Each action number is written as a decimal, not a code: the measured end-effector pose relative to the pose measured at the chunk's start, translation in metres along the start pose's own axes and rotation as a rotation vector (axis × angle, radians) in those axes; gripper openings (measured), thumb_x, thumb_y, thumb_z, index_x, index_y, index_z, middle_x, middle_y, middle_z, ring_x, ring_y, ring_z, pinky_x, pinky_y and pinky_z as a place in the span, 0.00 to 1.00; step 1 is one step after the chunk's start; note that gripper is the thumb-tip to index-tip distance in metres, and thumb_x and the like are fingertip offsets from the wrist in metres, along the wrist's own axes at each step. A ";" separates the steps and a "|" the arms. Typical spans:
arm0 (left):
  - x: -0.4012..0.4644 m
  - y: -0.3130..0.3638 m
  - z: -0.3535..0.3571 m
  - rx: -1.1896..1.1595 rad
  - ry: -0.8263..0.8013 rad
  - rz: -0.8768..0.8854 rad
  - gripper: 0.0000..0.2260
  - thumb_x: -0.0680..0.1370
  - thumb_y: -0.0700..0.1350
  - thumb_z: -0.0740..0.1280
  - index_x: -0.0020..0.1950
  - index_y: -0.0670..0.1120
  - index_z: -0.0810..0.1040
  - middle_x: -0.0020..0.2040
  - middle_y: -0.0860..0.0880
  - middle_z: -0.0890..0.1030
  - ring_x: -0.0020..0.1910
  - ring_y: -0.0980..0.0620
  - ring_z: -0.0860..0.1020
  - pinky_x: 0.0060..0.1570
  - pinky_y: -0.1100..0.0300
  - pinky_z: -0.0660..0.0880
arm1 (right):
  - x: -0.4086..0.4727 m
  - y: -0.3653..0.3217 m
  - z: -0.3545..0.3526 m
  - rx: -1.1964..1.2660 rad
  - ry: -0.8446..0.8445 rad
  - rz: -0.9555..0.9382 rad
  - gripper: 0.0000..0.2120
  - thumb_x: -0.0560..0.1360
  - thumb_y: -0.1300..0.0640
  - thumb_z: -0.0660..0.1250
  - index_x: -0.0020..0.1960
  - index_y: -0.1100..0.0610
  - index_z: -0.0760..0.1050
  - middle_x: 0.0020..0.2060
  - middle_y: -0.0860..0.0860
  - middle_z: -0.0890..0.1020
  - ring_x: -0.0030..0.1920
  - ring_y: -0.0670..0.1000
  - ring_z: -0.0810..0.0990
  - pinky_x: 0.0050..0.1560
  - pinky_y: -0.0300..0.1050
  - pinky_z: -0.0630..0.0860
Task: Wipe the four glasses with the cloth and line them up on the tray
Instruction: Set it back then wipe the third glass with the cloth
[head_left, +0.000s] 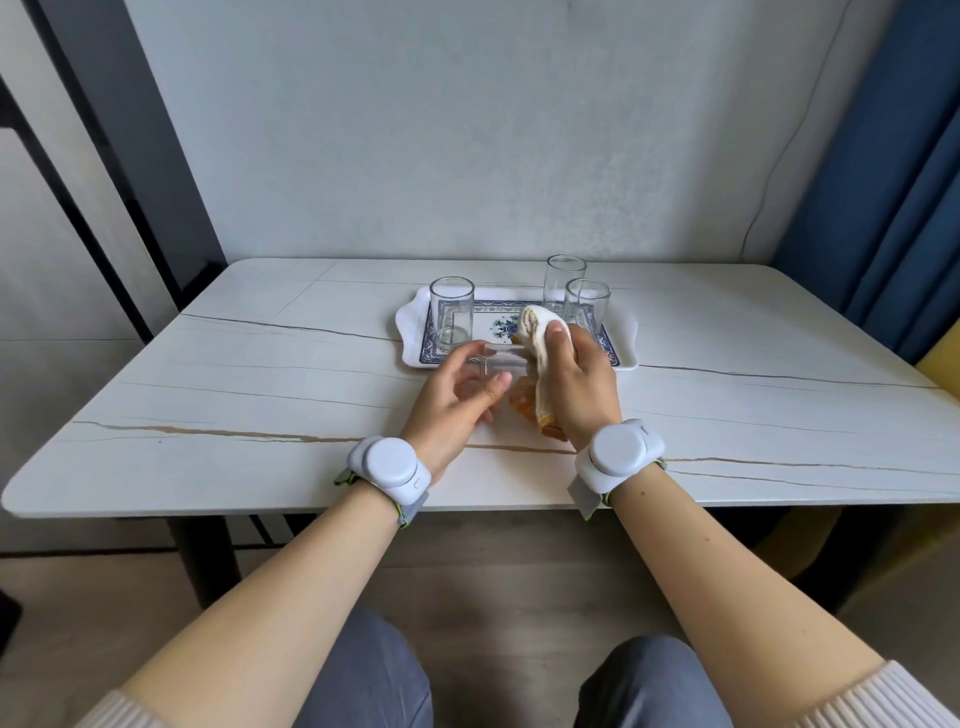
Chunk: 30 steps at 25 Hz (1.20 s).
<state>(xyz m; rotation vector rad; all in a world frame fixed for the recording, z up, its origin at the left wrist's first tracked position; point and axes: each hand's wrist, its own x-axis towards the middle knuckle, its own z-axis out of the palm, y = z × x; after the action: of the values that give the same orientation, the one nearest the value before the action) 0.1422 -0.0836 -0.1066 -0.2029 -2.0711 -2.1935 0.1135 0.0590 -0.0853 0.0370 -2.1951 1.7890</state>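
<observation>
My left hand (460, 400) grips a clear glass (506, 364) tipped on its side above the table, just in front of the tray. My right hand (584, 382) grips a cream and orange cloth (540, 338) and presses it into the glass's open end. On the white tray (410, 332) with a blue patterned border stand three upright clear glasses: one at the left (451, 312), one at the back right (564, 278), one in front of it (587, 304).
The white marble-look table (260, 395) reaches to a pale wall. A blue curtain (883, 208) hangs at the right, with a yellow seat (940, 366) below it. Both wrists wear white bands. My knees show under the table's near edge.
</observation>
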 end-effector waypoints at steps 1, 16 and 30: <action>-0.002 0.001 -0.001 0.012 -0.039 0.034 0.17 0.77 0.38 0.70 0.64 0.50 0.73 0.54 0.44 0.78 0.43 0.51 0.79 0.45 0.60 0.78 | 0.002 0.000 -0.002 -0.012 -0.020 0.027 0.16 0.79 0.43 0.56 0.47 0.52 0.77 0.42 0.48 0.83 0.51 0.58 0.81 0.58 0.56 0.77; -0.002 0.004 0.000 0.028 -0.055 0.049 0.19 0.76 0.40 0.71 0.67 0.47 0.75 0.62 0.48 0.79 0.48 0.56 0.81 0.57 0.60 0.78 | 0.008 0.001 -0.014 -0.148 -0.022 -0.074 0.16 0.80 0.44 0.59 0.44 0.54 0.77 0.39 0.53 0.82 0.47 0.60 0.81 0.52 0.57 0.78; 0.000 0.005 0.003 -0.008 0.028 -0.070 0.20 0.74 0.51 0.71 0.63 0.44 0.76 0.52 0.47 0.83 0.42 0.48 0.82 0.55 0.45 0.80 | 0.004 0.004 -0.011 -0.089 0.017 -0.071 0.15 0.82 0.48 0.60 0.46 0.56 0.77 0.36 0.48 0.79 0.44 0.54 0.78 0.47 0.48 0.74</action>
<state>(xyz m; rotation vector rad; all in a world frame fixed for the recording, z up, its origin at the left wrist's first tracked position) 0.1434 -0.0808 -0.1017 -0.1016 -2.0850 -2.2312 0.1116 0.0709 -0.0864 0.0782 -2.2305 1.6461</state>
